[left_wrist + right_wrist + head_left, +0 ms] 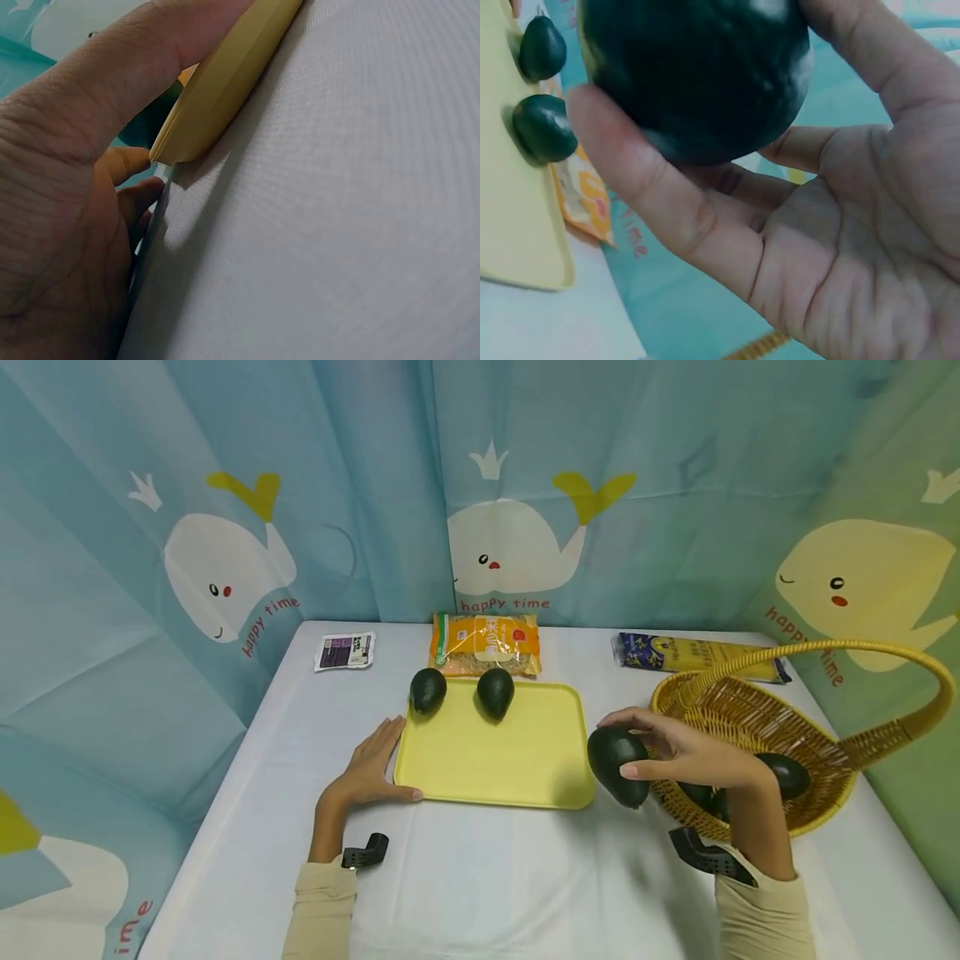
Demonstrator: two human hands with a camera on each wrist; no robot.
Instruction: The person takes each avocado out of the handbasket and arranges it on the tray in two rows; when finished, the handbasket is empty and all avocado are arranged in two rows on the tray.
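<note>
My right hand (686, 756) grips a dark green avocado (617, 764) between thumb and fingers, in the air between the tray and the basket. In the right wrist view this avocado (697, 75) fills the top, fingers around it. My left hand (371, 768) rests at the left edge of the yellow tray (487, 768), fingers straight along its side and thumb at the front left corner. On the tray's back part lie two avocados, one at the back left corner (428, 691) and one near the middle (496, 694). Several more avocados (782, 776) lie in the wicker basket (840, 793).
Behind the tray lies an orange bag of grain (486, 645). A small purple and white packet (345, 652) is at the back left, and a long yellow and blue packet (697, 657) at the back right. The basket's tall handle (900, 652) arches up on the right. Printed curtains enclose the table.
</note>
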